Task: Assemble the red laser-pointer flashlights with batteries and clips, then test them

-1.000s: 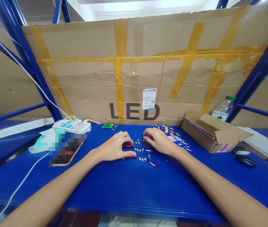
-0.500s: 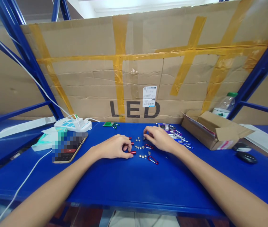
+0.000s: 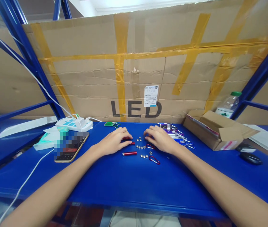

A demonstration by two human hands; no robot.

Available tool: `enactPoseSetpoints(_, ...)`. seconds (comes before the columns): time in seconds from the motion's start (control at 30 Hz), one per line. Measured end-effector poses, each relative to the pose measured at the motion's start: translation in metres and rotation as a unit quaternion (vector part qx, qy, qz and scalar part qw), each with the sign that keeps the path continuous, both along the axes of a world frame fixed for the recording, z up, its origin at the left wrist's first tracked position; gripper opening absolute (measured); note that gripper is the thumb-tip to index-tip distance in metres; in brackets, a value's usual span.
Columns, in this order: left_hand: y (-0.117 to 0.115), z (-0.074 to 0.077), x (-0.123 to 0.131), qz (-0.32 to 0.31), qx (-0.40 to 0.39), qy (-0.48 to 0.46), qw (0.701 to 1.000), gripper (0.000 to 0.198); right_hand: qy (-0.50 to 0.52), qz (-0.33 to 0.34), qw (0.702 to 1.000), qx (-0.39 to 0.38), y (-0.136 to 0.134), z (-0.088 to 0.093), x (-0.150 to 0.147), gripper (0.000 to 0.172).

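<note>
My left hand (image 3: 114, 141) rests palm down on the blue table (image 3: 134, 186), fingers curled over a small red tube (image 3: 127, 138). A second red tube (image 3: 129, 153) lies free just in front of it. My right hand (image 3: 160, 139) is curled over small parts at the far side of a cluster of silver button cells (image 3: 140, 147). A red carabiner clip (image 3: 154, 160) lies near the right wrist. What the right fingers pinch is hidden.
A phone (image 3: 70, 146) and a white power strip (image 3: 74, 124) sit at the left with a white cable. Green keychain lights (image 3: 111, 124), a pile of purple and blue ones (image 3: 176, 134), an open cardboard box (image 3: 216, 130), a bottle (image 3: 228, 104) and a mouse (image 3: 251, 158) lie around. A cardboard wall stands behind.
My left hand moved away from the near red tube, leaving it free on the table, and now covers the farther one. My right hand shifted slightly.
</note>
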State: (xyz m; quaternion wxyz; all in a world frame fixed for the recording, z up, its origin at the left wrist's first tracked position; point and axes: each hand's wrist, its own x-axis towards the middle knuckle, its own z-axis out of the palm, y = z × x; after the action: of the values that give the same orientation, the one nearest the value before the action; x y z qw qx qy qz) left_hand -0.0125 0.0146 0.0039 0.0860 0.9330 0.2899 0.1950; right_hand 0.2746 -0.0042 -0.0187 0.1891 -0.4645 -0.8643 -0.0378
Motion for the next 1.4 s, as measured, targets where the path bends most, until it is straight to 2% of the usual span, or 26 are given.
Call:
enactPoseSetpoints(0.13,0.006,-0.004,-0.003,0.021,0.020,0.015,0.999,0.031,-0.012,-0.004,1.000,-0.003,0.000,-0.001,-0.001,0.011)
enactPoseSetpoints(0.4,0.014,-0.013,-0.006,0.016,0.027,0.015,0.999,0.031,-0.020,-0.014,1.000,0.002,0.003,-0.005,0.002,0.009)
enactPoseSetpoints(0.67,0.018,-0.018,-0.004,0.062,0.028,0.009,0.998,0.018,-0.013,0.000,1.000,0.004,0.002,-0.006,0.000,0.010)
enactPoseSetpoints(1.0,0.027,-0.022,0.003,0.057,0.007,-0.028,0.998,0.015,-0.023,-0.019,0.999,0.020,0.008,-0.009,0.002,0.013)
enactPoseSetpoints(1.17,0.018,-0.010,0.004,0.063,0.020,-0.075,0.995,0.019,-0.030,-0.027,0.999,0.009,0.007,-0.007,0.002,0.009)
enactPoseSetpoints(1.4,-0.013,0.013,0.006,-0.022,-0.077,-0.022,0.997,0.025,0.017,-0.028,0.999,-0.003,0.002,0.001,0.001,0.009)
